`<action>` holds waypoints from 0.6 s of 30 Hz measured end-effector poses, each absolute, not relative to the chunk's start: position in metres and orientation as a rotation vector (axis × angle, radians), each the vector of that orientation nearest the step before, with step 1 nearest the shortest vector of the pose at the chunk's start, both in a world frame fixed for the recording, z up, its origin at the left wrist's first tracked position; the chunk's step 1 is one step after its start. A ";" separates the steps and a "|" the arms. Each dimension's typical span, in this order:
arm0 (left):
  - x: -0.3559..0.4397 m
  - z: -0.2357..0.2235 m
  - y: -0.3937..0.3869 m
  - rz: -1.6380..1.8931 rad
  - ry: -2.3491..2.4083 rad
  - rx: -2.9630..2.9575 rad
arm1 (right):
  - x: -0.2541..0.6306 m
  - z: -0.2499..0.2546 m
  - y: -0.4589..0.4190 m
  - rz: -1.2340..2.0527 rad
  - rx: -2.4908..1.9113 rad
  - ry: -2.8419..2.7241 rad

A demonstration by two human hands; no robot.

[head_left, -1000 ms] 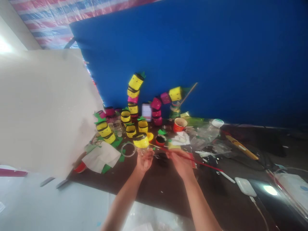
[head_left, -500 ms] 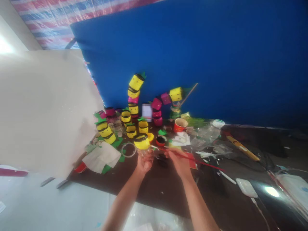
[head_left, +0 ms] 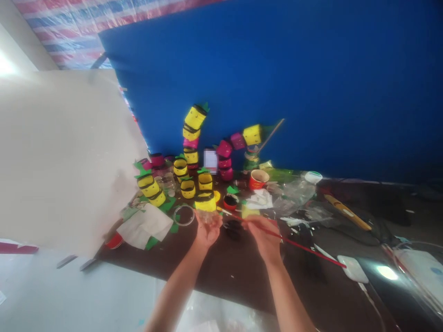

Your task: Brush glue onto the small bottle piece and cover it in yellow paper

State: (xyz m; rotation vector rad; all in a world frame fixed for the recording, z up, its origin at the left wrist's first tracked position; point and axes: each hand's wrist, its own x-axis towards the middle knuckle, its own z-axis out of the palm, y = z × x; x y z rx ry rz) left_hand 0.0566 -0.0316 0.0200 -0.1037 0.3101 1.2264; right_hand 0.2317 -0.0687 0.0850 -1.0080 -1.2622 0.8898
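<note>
Taking the small red tub [head_left: 230,203] with dark contents as landmark, the yellow cup [head_left: 205,204] is just left of it and a little nearer the person, held up roughly upright in the left hand [head_left: 208,230]. That hand's grip is closed around the cup's lower part. The right hand [head_left: 262,234], nearer side and to the right of the tub, has its grip pinched on the red shaft of a slim paintbrush [head_left: 308,249]. The brush's long axis runs from the cup, past the near side of the tub, out to the right and back towards the person. Its pale tip points left at the cup's side; whether bristles and wall touch, I cannot tell.

The cup looks like clear plastic, see-through below, with a glossy yellow band and a black rim. Left of the tub lies a clear, thin-walled ring [head_left: 184,215], and farther left a matt, limp white sheet [head_left: 145,226]. Behind the tub to the left stand squat yellow cups [head_left: 205,182] with black rims and cut green leaf shapes. Crumpled white tissue [head_left: 260,199] sits right of the tub on the dark desk [head_left: 235,286], with a red paper cup [head_left: 259,180] behind it.
</note>
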 end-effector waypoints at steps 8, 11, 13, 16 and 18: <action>0.052 0.018 -0.033 1.124 0.354 -0.112 | 0.211 0.102 -0.077 0.844 -0.967 -1.529; 0.052 0.019 -0.034 1.130 0.329 -0.113 | 0.214 0.102 -0.075 0.749 -0.990 -1.598; 0.054 0.022 -0.034 1.118 0.324 -0.111 | 0.218 0.103 -0.075 0.656 -1.004 -1.610; 0.056 0.025 -0.034 1.129 0.335 -0.111 | 0.220 0.105 -0.077 0.553 -0.983 -1.604; 0.057 0.026 -0.034 1.161 0.341 -0.113 | 0.218 0.107 -0.079 0.554 -0.960 -1.630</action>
